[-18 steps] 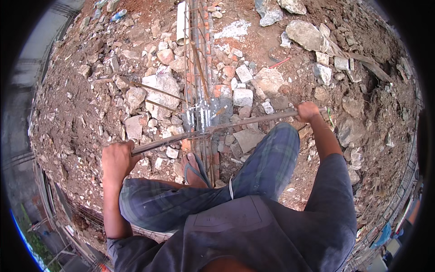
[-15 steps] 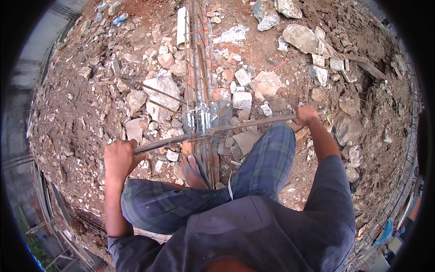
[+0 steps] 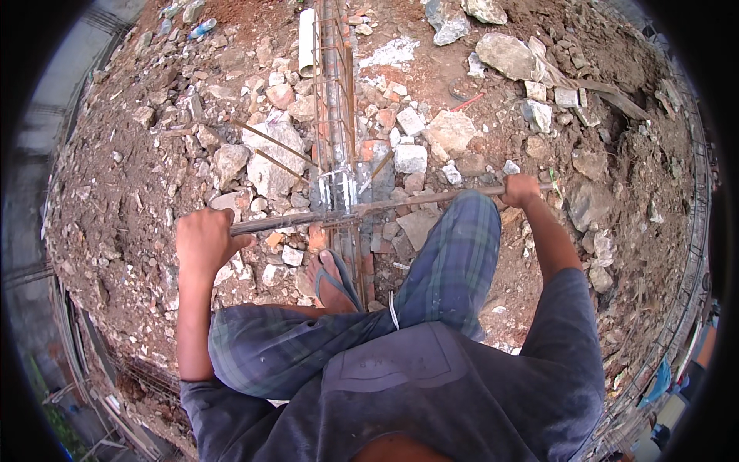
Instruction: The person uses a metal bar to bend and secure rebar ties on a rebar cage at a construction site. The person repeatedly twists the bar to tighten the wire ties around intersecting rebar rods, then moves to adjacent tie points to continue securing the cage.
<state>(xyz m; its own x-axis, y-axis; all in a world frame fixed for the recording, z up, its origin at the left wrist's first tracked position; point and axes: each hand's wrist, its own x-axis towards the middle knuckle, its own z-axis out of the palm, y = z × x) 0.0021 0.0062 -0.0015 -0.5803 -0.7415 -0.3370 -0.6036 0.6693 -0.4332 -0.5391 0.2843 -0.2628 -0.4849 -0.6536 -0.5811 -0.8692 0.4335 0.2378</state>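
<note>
A long, narrow brownish bar [image 3: 431, 198] crosses in front of my knees, over a cage of reinforcing rods [image 3: 332, 100]. My left hand [image 3: 205, 240] is closed on its left end, thumb sticking out beside it; the curled fingers are mostly hidden. Near the far right end, my right hand [image 3: 521, 189] wraps round the bar in a fist. Around the middle, the bar passes close to grey-white smeared rod ends [image 3: 336, 189]; whether it touches them I cannot tell. My sandalled foot [image 3: 332, 281] stands just below the bar.
Broken stones and soil cover the ground. A white pipe [image 3: 307, 42] lies beside the rod cage. Two rusty rods [image 3: 279, 145] stick out to the left over a large pale stone [image 3: 269, 177]. A weathered plank [image 3: 616, 96] lies among rocks at the upper right.
The bar's left end and my left hand have moved slightly away from me, so the bar slants less. My right hand stays nearly in place, and both hands keep their grip.
</note>
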